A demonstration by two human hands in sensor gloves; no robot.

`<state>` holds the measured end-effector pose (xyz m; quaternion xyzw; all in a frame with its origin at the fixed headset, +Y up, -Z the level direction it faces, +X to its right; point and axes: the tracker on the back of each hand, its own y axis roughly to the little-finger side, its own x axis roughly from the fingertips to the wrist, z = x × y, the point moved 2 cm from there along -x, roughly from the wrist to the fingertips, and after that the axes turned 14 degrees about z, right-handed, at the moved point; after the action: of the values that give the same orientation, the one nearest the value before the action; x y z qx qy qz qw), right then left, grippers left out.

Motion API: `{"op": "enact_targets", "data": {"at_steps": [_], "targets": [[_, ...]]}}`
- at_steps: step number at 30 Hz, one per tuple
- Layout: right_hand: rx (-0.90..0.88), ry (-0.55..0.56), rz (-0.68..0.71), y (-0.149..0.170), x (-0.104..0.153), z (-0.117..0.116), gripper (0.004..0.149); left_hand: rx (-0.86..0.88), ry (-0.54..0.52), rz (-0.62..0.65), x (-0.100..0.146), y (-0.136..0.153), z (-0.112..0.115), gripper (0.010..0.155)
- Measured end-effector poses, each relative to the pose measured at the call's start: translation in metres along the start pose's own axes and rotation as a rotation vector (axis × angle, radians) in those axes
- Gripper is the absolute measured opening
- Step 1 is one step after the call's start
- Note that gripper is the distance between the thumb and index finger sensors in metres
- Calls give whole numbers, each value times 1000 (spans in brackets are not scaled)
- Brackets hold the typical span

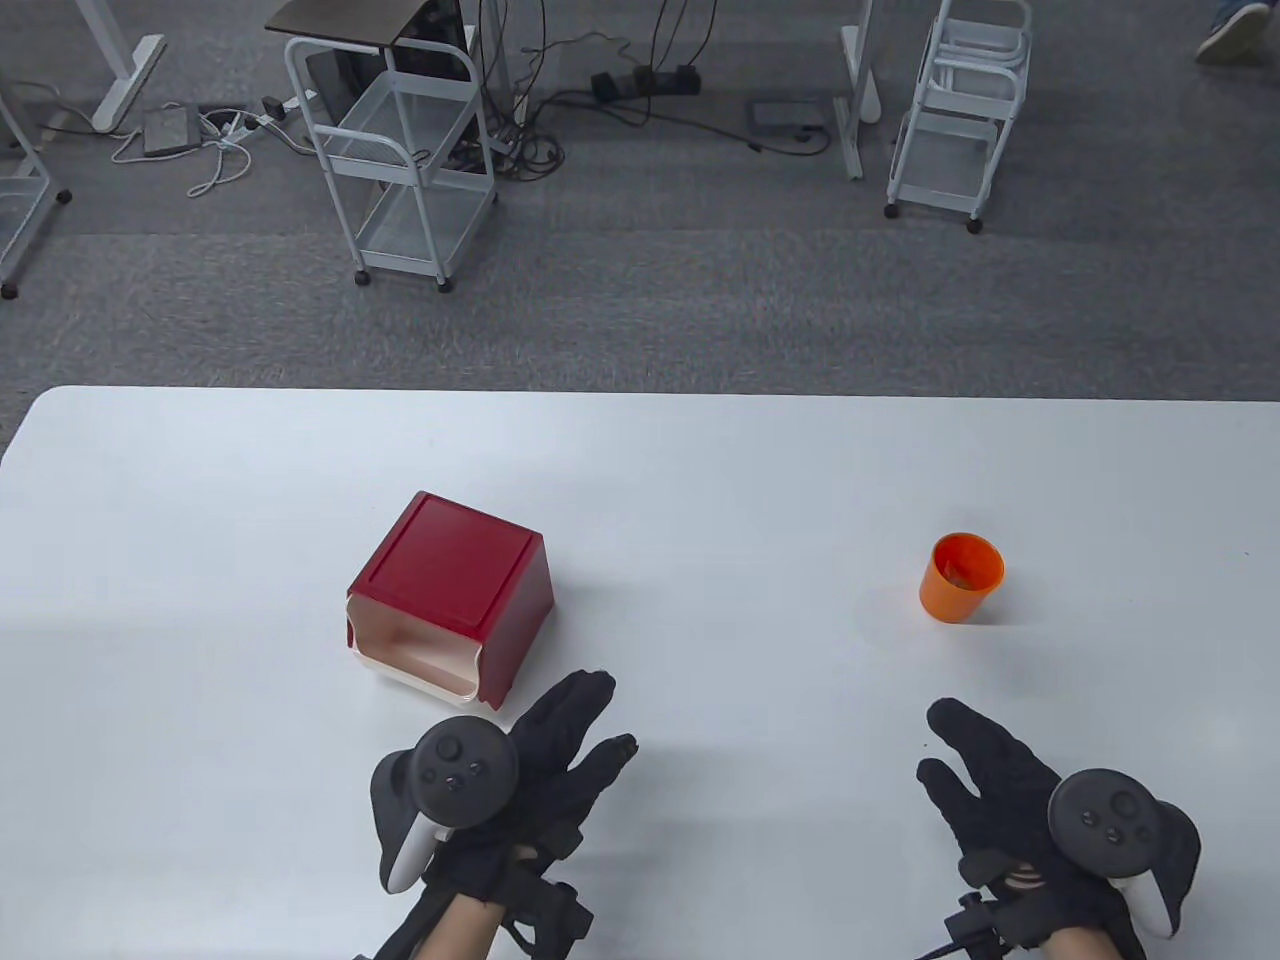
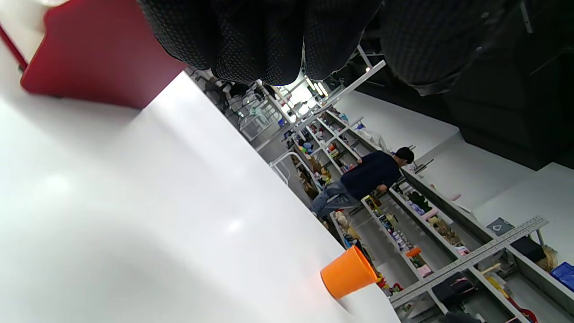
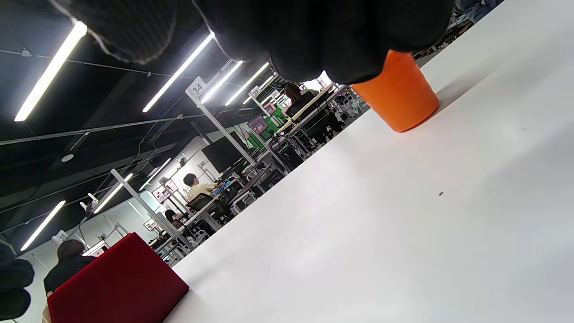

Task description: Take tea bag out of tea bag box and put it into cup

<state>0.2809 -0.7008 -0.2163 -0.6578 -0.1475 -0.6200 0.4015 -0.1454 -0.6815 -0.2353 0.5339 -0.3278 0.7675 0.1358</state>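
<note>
The red tea bag box (image 1: 450, 590) sits on the white tabletop (image 1: 700, 470) left of centre, turned at an angle so that its pale open front faces near and left; no tea bag can be made out inside it, the opening being too shadowed to tell. The left hand (image 1: 530, 780) lies flat just near and right of the box, fingers spread and pointing far-right, holding nothing; its fingertips are close to the box's near right corner but apart from it. The orange cup (image 1: 961, 577) stands upright far to the right, well apart from the box; the right hand (image 1: 1000, 790) rests near of the cup, fingers loosely splayed and empty. By my judgement the left hand is the nearer to the box; to reach the opening it would have to swing leftward around that corner.
</note>
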Motion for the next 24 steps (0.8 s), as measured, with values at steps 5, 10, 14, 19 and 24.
{"op": "enact_targets", "data": {"at_steps": [5, 10, 14, 19, 24], "targets": [[6, -6, 9, -2, 0, -1, 62, 48, -2, -15, 7, 20, 10, 69], [14, -11, 21, -4, -1, -3, 62, 71, -15, -18, 10, 27, 9, 68], [17, -17, 19, -4, -2, -3, 62, 73, -4, -15, 10, 28, 9, 68], [16, -21, 16, -4, -2, -3, 62, 64, 2, -21, 10, 28, 9, 68], [17, -28, 15, -4, -3, -4, 62, 68, 0, -23, 11, 29, 8, 68]]}}
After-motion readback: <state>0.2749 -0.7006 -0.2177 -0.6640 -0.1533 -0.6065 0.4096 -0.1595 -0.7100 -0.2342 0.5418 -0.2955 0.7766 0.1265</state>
